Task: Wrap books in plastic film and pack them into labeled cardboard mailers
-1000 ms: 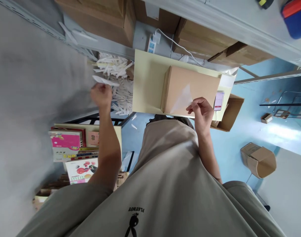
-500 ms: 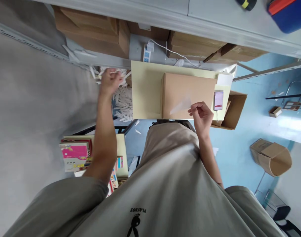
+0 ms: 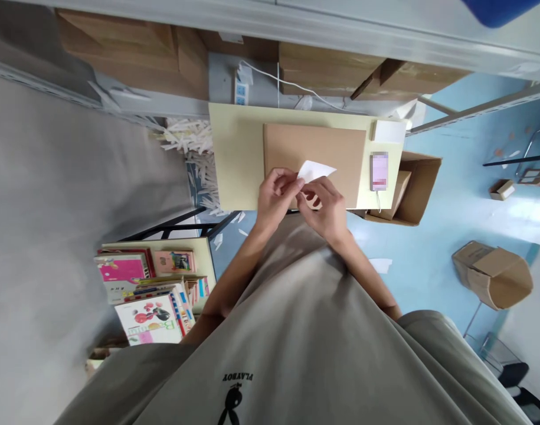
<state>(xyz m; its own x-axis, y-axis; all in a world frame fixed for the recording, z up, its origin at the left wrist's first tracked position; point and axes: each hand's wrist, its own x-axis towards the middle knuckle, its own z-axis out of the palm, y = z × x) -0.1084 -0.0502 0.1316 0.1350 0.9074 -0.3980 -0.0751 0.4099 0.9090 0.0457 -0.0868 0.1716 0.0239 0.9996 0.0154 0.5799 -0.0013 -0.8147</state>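
Note:
A small white slip of paper (image 3: 316,170), possibly a label, is held up over the brown cardboard box (image 3: 336,144). My left hand (image 3: 276,198) pinches its left corner between thumb and fingers. My right hand (image 3: 325,209) is closed at the slip's lower edge, its fingertips meeting the left thumb; its exact hold is partly hidden. Under both hands, the box lies on a pale yellow tabletop (image 3: 236,156).
A phone (image 3: 379,171) on a cable and a white stack (image 3: 389,131) lie right of the box. Paper strips (image 3: 205,171) heap at the left. Books (image 3: 146,316) stand on a lower-left table. An open carton (image 3: 422,189) sits right; a shelf (image 3: 243,18) spans the front.
My left hand has come from the paper strips to the box and now pinches the slip. My right hand has moved left to meet it. The view has shifted slightly.

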